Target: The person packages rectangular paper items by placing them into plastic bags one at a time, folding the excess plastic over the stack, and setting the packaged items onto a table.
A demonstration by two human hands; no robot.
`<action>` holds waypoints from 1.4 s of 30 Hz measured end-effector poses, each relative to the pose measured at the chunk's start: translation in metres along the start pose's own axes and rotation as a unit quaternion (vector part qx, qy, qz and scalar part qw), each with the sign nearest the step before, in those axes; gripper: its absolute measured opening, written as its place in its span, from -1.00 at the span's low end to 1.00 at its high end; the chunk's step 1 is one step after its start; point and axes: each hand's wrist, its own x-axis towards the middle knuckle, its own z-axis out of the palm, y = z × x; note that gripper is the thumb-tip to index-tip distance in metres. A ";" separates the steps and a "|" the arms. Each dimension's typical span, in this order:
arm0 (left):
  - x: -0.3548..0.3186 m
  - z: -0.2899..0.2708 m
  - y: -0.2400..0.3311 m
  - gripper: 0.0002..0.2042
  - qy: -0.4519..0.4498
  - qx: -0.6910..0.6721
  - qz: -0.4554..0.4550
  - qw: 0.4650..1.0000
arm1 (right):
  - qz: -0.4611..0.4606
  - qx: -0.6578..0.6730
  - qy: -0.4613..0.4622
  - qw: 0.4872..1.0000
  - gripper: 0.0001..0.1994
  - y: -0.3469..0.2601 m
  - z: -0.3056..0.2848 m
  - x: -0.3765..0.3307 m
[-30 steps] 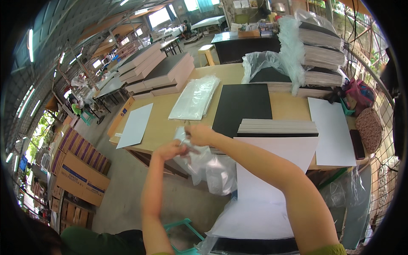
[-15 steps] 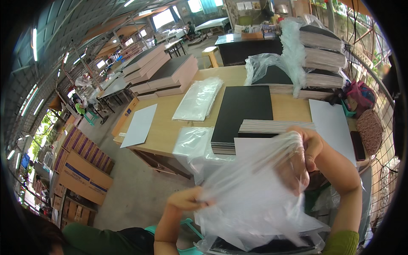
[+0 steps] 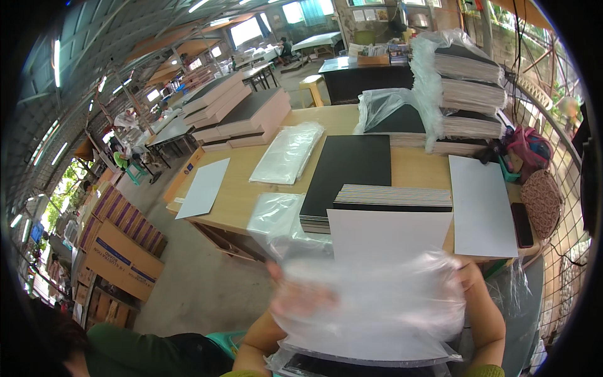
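Note:
A clear plastic bag [image 3: 383, 314] is stretched between my two hands, close in front of me and blurred by motion. My left hand [image 3: 308, 298] grips its left side, the fingers smeared and seen partly through the film. At its right edge my right hand [image 3: 466, 276] is closed on the plastic. Just beyond the bag, a white sheet [image 3: 389, 229] leans against a stack of boards [image 3: 392, 196] seen edge-on. Below the bag, a dark board in plastic [image 3: 352, 366] lies near my lap. A pile of black boards [image 3: 348, 163] sits behind, to the left.
Folded plastic bags [image 3: 287, 154] and a loose clear bag [image 3: 276, 217] lie on the wooden table [image 3: 242, 182]. White sheets [image 3: 204, 188] flank both sides; a phone [image 3: 521, 224] is at right. Wrapped board stacks [image 3: 468, 94] stand at the back. Another person's green sleeve [image 3: 144, 345] is at lower left.
My right hand has moved down and my left hand has shifted slightly right. The bag is now spread wide and level between them, lower than before, baring more of the white sheet and board stack.

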 end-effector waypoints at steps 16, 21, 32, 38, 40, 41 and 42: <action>0.033 -0.038 0.038 -0.61 0.045 0.039 -0.122 0.991 | -0.260 0.210 0.052 0.941 -0.71 0.039 0.011 -0.012; 0.037 -0.035 0.021 -0.84 0.185 0.553 -0.105 0.805 | -0.248 0.055 0.374 0.892 -0.88 0.010 0.020 -0.011; 0.092 -0.015 0.032 -0.60 0.171 0.885 0.094 0.424 | -0.354 -0.431 0.563 0.610 -0.90 -0.041 0.026 0.052; 0.105 -0.020 0.040 -0.80 0.210 0.855 0.081 0.467 | -0.281 -0.453 0.558 0.636 -0.90 -0.049 0.020 0.056; 0.107 -0.029 0.043 -0.84 0.183 0.857 0.062 0.477 | -0.278 -0.481 0.553 0.621 -0.95 -0.049 0.013 0.055; 0.106 -0.028 0.045 -0.89 0.179 0.846 0.042 0.501 | -0.268 -0.500 0.552 0.611 -0.96 -0.049 0.010 0.052; 0.102 -0.025 0.048 -0.92 0.173 0.834 0.021 0.524 | -0.258 -0.519 0.551 0.600 -0.94 -0.050 0.009 0.049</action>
